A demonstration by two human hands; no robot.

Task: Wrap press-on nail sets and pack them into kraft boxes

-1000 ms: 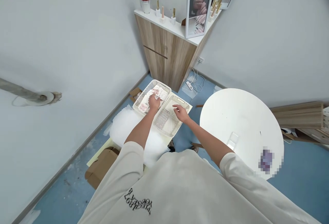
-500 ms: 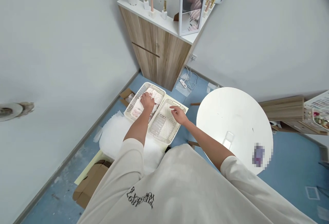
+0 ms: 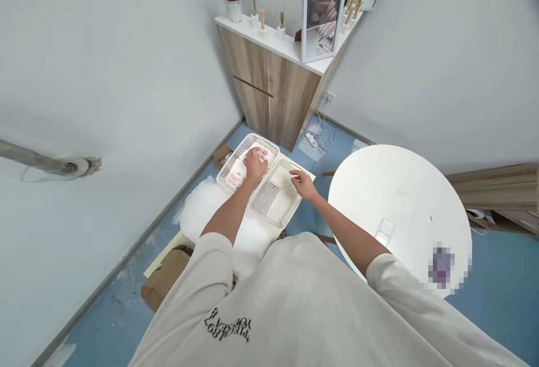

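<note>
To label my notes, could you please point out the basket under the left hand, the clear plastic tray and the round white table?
Basket [image 3: 234,156]: head view, latticed wall.
Clear plastic tray [image 3: 265,198]: head view, its middle.
Round white table [image 3: 400,198]: head view, bare top.

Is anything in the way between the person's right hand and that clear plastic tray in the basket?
No, nothing visible. The right hand hovers over the white plastic basket, and only the basket's bare floor lies between it and the clear plastic tray.
</note>
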